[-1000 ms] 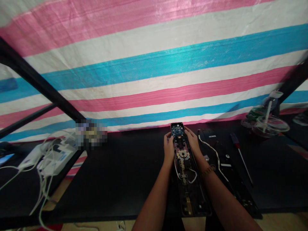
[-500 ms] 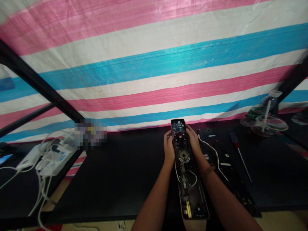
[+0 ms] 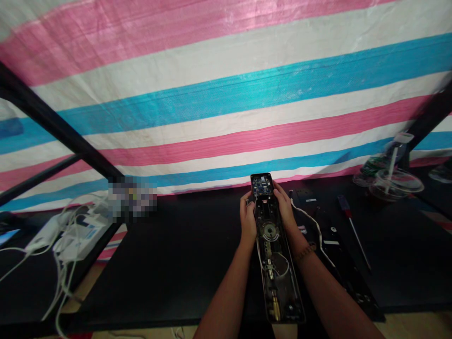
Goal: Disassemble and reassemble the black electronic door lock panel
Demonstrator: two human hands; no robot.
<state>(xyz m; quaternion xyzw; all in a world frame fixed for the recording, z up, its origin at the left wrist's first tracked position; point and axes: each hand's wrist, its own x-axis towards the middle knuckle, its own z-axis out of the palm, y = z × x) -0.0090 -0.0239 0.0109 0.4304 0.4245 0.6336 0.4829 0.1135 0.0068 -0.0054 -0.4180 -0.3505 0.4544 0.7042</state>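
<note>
**Item 1:** long black door-lock body (image 3: pixel 278 287), open-backed, held tilted up above the black tabletop (image 3: pixel 169 278), its far end raised. Its exposed interior shows a dark circuit board (image 3: pixel 262 184) at the far end, a round metal disc (image 3: pixel 269 231) mid-length, and a slim brass cylinder (image 3: pixel 274 303) at the near end.

**Item 2:** bare left hand (image 3: pixel 247 221), on the left edge of the lock body below the circuit board, fingers (image 3: pixel 243 202) curled around and clamped on that edge.

**Item 3:** bare right hand (image 3: pixel 284 205), on the opposite edge, fingers (image 3: pixel 278 190) likewise clamped, with a thin dark wristband (image 3: pixel 305 252) on the wrist.

**Surroundings, relative to the lock body:** to its right lies a flat black lock panel (image 3: pixel 335 249) with a white cable (image 3: pixel 316 226). Further right are a slim screwdriver (image 3: pixel 356 238) and a clear plastic cup with a straw (image 3: pixel 395 185). Far to its left is a tangle of white chargers and cords (image 3: pixel 77 238).

**Condition:** judged as the opened lock being held up for inspection. Any work inside would call for freeing one hand while the other steadies the body.

**Change from one second earlier:** the body is tilted differently, and the disc no longer catches the light.
</note>
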